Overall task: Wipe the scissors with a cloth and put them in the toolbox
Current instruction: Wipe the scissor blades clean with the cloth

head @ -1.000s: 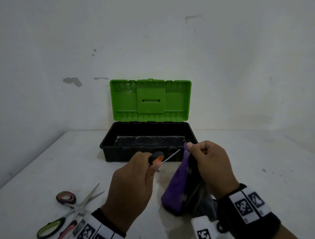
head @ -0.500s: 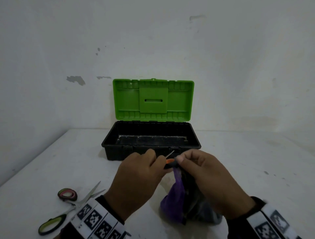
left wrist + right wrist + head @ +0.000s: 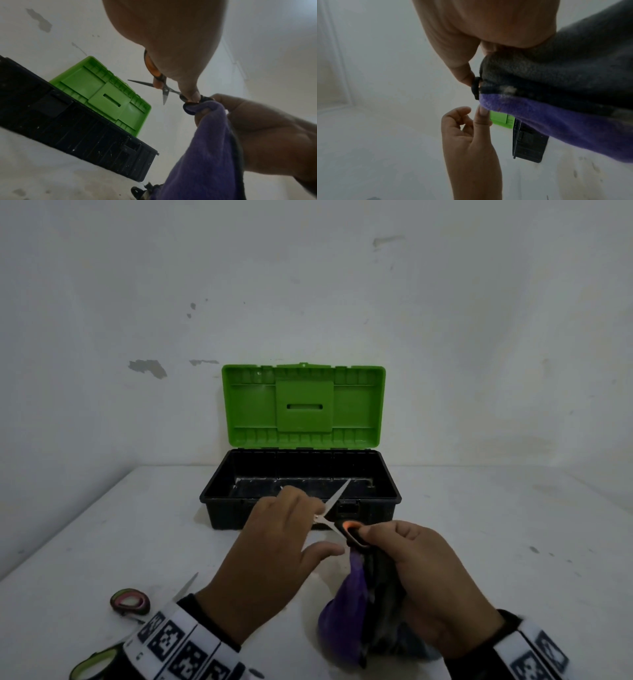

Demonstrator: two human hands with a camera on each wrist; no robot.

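Note:
Orange-and-black scissors [image 3: 329, 507] hang spread open in front of the toolbox [image 3: 219, 501], one blade pointing up towards it. My left hand [image 3: 284, 542] grips one orange handle [image 3: 151, 66] under the palm, thumb stretched towards the other handle. My right hand [image 3: 411, 559] pinches that other handle loop [image 3: 352, 531] together with a purple-and-grey cloth [image 3: 346, 611], which hangs down to the table. In the left wrist view the cloth [image 3: 205, 135] is bunched at the loop. The toolbox is black, its green lid [image 3: 303, 405] standing open.
More scissors lie on the white table [image 3: 102, 542] at the lower left: a pink-and-green handle [image 3: 130, 602], a green-and-black handle [image 3: 92, 666] and a blade [image 3: 186, 585], partly hidden by my left wrist. The toolbox stands against the back wall.
The scissors have been spread open and turned, blade now pointing at the toolbox. My right hand with the cloth has moved from the blade to one handle loop.

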